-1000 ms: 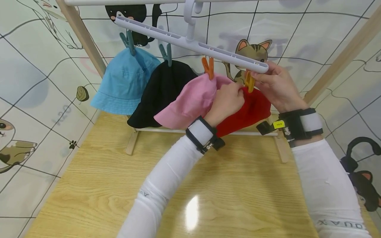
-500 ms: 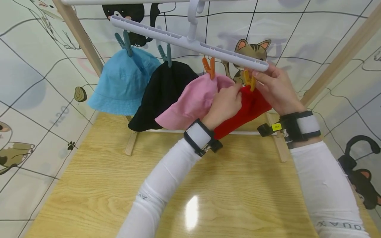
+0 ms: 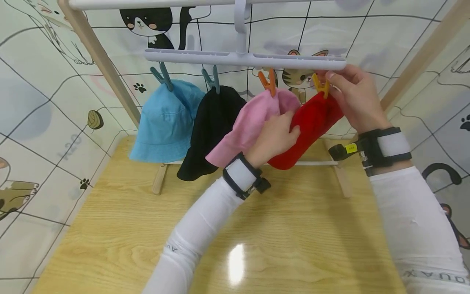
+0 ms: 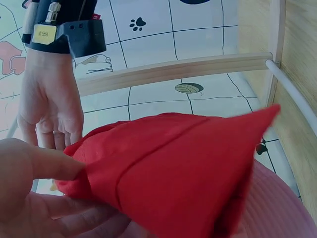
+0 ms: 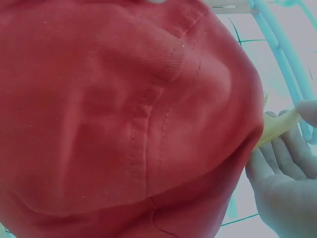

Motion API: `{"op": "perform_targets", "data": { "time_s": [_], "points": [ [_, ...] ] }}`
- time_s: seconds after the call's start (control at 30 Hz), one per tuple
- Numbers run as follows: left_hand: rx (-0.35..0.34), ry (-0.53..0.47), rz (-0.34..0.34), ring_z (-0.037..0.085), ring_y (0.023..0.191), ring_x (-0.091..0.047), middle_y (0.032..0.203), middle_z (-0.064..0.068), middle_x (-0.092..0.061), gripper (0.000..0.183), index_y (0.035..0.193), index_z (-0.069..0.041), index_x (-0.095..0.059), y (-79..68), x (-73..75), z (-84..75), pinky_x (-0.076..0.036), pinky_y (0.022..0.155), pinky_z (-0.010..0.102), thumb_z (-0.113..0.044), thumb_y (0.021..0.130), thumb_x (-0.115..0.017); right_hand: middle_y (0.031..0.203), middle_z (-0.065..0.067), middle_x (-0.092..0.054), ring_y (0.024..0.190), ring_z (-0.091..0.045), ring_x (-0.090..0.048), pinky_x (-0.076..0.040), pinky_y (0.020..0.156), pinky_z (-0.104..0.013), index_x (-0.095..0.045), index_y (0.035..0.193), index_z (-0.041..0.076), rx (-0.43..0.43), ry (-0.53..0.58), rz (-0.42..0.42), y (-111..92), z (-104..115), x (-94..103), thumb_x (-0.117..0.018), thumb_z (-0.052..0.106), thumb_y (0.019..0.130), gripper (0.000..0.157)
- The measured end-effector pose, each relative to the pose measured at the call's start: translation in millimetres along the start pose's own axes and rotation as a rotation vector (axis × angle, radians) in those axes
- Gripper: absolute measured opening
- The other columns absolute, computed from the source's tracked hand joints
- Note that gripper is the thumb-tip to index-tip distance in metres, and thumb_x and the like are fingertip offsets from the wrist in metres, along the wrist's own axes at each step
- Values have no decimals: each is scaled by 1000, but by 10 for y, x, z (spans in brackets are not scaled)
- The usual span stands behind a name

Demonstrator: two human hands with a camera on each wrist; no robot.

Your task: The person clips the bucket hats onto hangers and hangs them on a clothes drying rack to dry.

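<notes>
A red bucket hat (image 3: 312, 118) hangs at the right end of a white hanger (image 3: 242, 58) by a yellow clothespin (image 3: 321, 86). My left hand (image 3: 277, 134) pinches the red hat's side; in the left wrist view its thumb (image 4: 54, 163) lies on the cloth with the fingers underneath. My right hand (image 3: 354, 94) is at the yellow clothespin, thumb tip right by one handle and fingers behind. The clothespin's handles stand spread apart. A pink bucket hat (image 3: 253, 122) hangs beside the left hand from an orange clothespin (image 3: 269, 83), partly hidden by that hand.
Further left, a black bucket hat (image 3: 214, 126) and a light blue bucket hat (image 3: 163, 122) hang from teal clothespins. The hanger hooks on a rack's white top bar (image 3: 154, 4). Wooden posts (image 3: 99, 57) flank it above a wood-grain table (image 3: 293, 228).
The hanger has swung from tilting down at the right to nearly level. The yellow clothespin's handles have spread apart. My right hand has shifted slightly up and right, the red hat with it.
</notes>
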State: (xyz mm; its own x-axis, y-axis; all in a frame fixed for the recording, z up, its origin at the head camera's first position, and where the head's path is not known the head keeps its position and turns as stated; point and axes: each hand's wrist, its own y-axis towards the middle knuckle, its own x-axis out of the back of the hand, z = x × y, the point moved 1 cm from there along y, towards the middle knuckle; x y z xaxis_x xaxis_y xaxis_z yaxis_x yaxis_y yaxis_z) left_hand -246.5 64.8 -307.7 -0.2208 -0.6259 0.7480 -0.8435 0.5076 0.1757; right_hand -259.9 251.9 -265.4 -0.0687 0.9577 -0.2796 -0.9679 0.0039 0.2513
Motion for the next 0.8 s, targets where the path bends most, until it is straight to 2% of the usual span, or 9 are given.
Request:
{"op": "perform_targets", "data": {
  "time_s": [0.17,0.27,0.37,0.6,0.8],
  "points": [
    [-34,47,-11,8,65,-61,90,1,-69,26,117,-7,-56,-86,6,43,-49,59,16,-22,96,-59,123,-15,-56,115,-24,-51,-42,96,-24,-57,132,3,13,-40,-12,21,13,0,-68,8,90,44],
    [-53,28,-24,8,65,-60,88,2,-69,24,112,-5,-58,-137,7,74,-49,60,16,-20,94,-62,128,-14,-53,115,-23,-50,-43,94,-21,-56,133,6,0,-72,-37,22,28,-4,-68,10,90,46],
    [-67,-23,-33,8,65,-59,90,4,-68,22,110,-3,-60,-186,7,121,-48,60,16,-16,93,-64,128,-12,-52,113,-21,-49,-45,91,-20,-57,130,7,-3,-151,-77,8,34,-7,-67,10,91,41],
    [-74,-74,-17,9,60,-58,94,6,-69,17,108,-3,-60,-371,48,253,-49,56,19,-11,93,-62,127,-5,-54,109,-13,-50,-43,96,-32,-57,125,15,-25,-641,-201,-107,1,-2,-62,18,94,32],
    [-84,48,-63,13,59,-54,81,5,-64,14,103,-2,-60,-587,88,355,-46,56,19,-10,92,-62,120,-7,-55,103,-15,-50,-46,88,-27,-57,120,10,19,-803,-204,-380,-157,28,-58,19,95,27]
  ]
}}
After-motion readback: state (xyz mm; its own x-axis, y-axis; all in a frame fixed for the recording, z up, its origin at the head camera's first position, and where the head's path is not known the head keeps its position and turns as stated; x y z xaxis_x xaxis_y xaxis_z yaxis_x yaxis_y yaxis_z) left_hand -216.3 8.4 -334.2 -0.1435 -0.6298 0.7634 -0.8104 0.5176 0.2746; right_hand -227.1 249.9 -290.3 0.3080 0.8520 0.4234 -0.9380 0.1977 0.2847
